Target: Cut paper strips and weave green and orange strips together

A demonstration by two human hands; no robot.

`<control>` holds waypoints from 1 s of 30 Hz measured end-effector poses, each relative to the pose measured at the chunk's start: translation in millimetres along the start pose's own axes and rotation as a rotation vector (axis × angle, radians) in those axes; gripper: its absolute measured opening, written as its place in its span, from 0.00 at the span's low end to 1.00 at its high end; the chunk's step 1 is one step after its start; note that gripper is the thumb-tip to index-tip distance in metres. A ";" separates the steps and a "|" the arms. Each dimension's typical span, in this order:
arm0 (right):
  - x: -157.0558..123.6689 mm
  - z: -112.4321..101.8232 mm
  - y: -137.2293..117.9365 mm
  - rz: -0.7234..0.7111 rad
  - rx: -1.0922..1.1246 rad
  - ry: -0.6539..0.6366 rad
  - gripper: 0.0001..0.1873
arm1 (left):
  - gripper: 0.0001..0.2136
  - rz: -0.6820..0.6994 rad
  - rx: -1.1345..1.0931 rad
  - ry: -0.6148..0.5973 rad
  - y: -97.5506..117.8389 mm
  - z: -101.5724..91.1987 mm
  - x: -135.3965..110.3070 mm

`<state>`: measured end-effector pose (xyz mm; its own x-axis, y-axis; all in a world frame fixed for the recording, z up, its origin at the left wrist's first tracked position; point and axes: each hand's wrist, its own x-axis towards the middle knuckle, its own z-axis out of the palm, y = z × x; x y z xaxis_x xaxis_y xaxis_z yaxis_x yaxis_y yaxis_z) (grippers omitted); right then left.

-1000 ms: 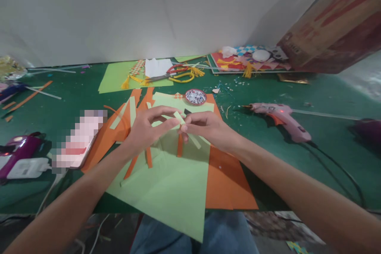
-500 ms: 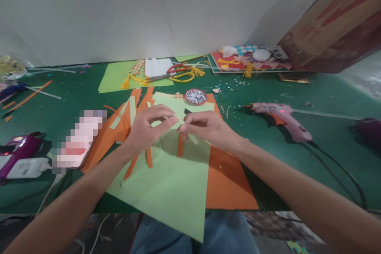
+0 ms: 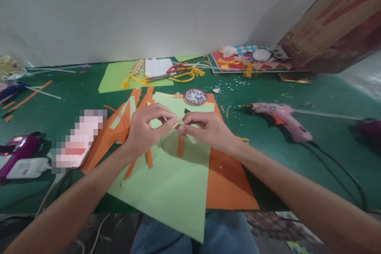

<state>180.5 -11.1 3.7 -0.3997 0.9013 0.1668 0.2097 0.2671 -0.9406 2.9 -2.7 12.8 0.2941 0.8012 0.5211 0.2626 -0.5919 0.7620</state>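
My left hand (image 3: 147,129) and my right hand (image 3: 206,129) meet above the middle of the green table, fingertips pinched together on a thin light green paper strip (image 3: 192,139). The strip's free end shows below my right fingers; most of it is hidden between the fingers. Under the hands lie a large light green paper sheet (image 3: 169,190) and an orange sheet (image 3: 226,182), with loose orange strips (image 3: 180,145) on top.
A pink glue gun (image 3: 281,119) with its black cable lies to the right. A round dish of small pieces (image 3: 195,97) sits just beyond the hands. Scissors (image 3: 172,72), craft papers and tassels are at the back. A phone (image 3: 79,139) and a purple device (image 3: 16,149) lie left. A cardboard box (image 3: 336,27) stands back right.
The fingertips of both hands have closed in on each other, and the green strip between them now shows much less than a second ago.
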 end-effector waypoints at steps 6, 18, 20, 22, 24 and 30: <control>-2.2 0.5 -2.7 -0.028 -0.036 0.032 0.14 | 0.04 0.043 -0.013 -0.013 -0.5 -0.3 -0.9; -3.6 1.0 -4.6 -0.046 -0.093 0.050 0.13 | 0.04 0.029 -0.004 -0.036 -0.4 0.4 -1.3; -3.6 1.0 -4.6 -0.042 -0.095 0.046 0.12 | 0.04 0.025 -0.005 -0.032 -0.7 0.9 -1.3; -3.6 0.8 -4.6 -0.041 -0.095 0.042 0.13 | 0.04 0.027 -0.011 -0.024 -1.0 1.2 -1.4; -3.7 0.4 -4.3 -0.040 -0.095 0.038 0.13 | 0.04 0.029 -0.012 -0.024 -1.1 1.1 -1.4; -3.6 0.4 -2.4 -0.062 -0.106 0.027 0.13 | 0.04 0.020 -0.003 -0.030 0.8 0.2 -1.4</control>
<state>181.1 -15.0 5.2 -0.3907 0.8905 0.2330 0.2787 0.3557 -0.8921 3.0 -4.3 12.5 0.3268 0.7864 0.5242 0.2534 -0.6072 0.7530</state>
